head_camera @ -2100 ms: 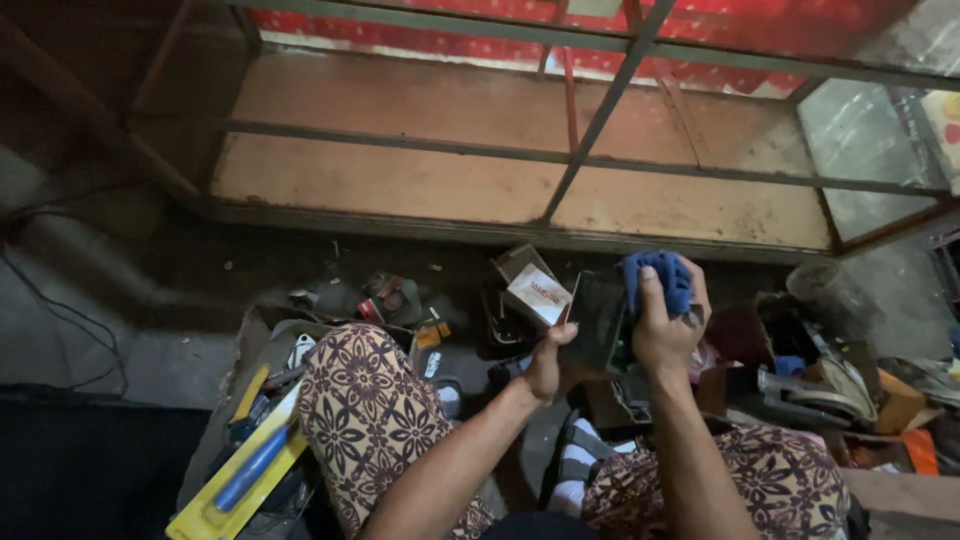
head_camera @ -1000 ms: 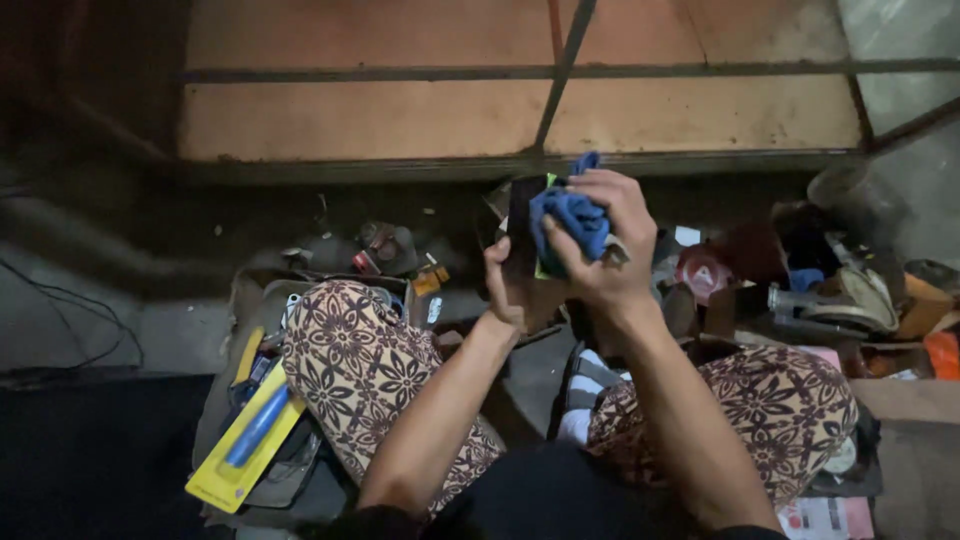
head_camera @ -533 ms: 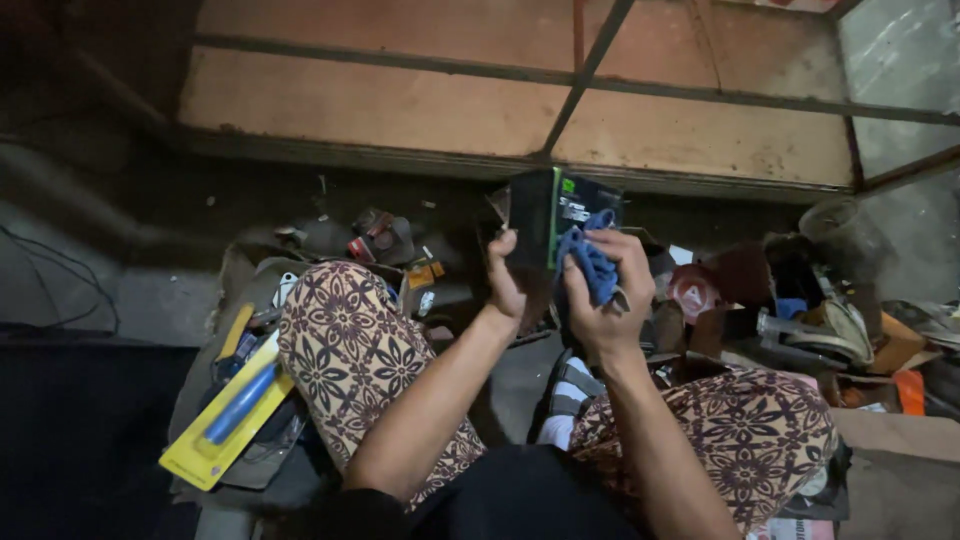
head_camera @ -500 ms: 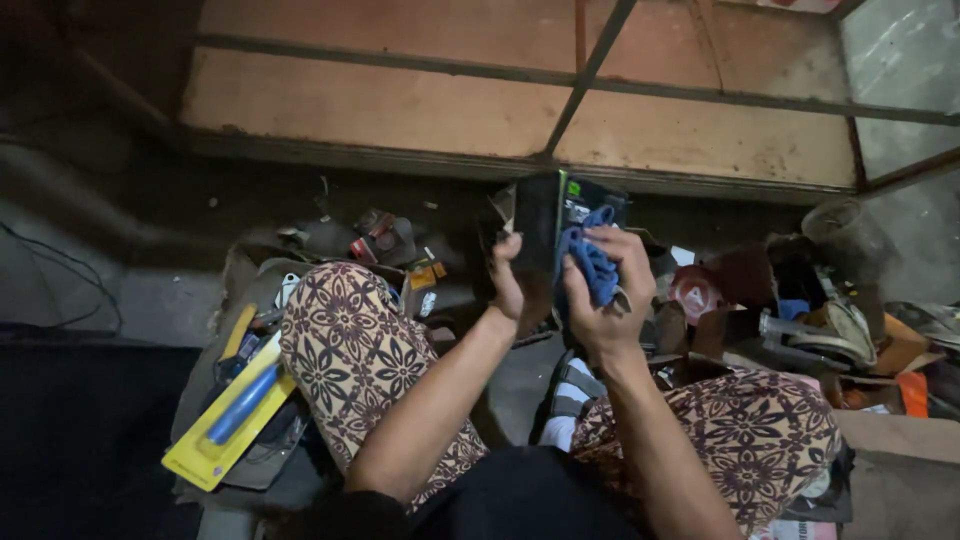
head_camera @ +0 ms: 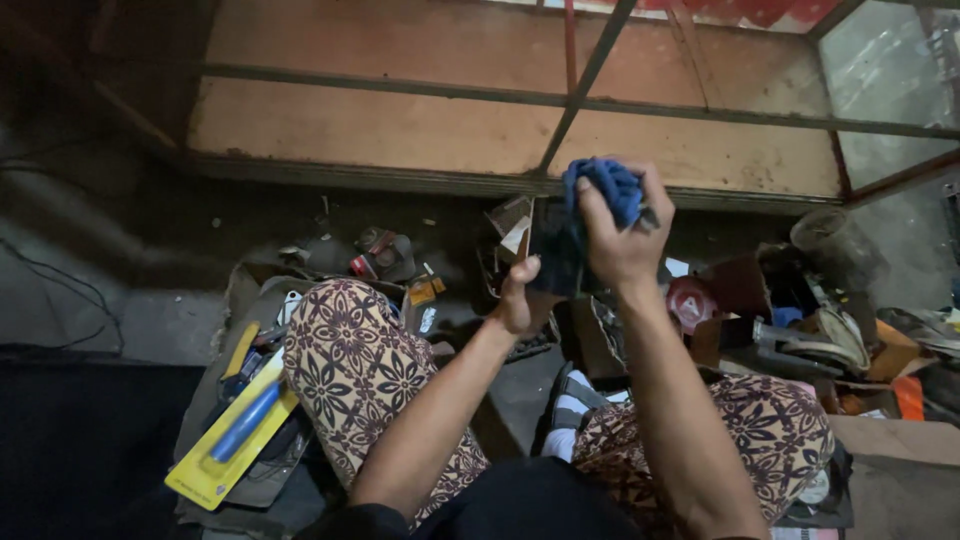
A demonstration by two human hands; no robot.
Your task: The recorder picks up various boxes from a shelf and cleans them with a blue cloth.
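Observation:
I sit on the floor with knees in patterned brown trousers. My left hand point(head_camera: 520, 298) holds a dark flat board-like object point(head_camera: 553, 255) from below, upright in front of me. My right hand point(head_camera: 620, 240) is closed on a bunched blue cloth point(head_camera: 603, 190) and presses it against the top of that dark object. Most of the object is hidden behind the cloth and my right hand.
A yellow blister pack with a blue tool point(head_camera: 235, 435) lies by my left knee. Small parts and boxes point(head_camera: 385, 255) litter the floor ahead. Cardboard, papers and a red round item point(head_camera: 690, 300) pile up on the right. A metal-framed wooden panel point(head_camera: 400, 130) stands behind.
My right hand with the blue cloth has moved up from the face of the dark object to its top edge. The left hand keeps its hold underneath.

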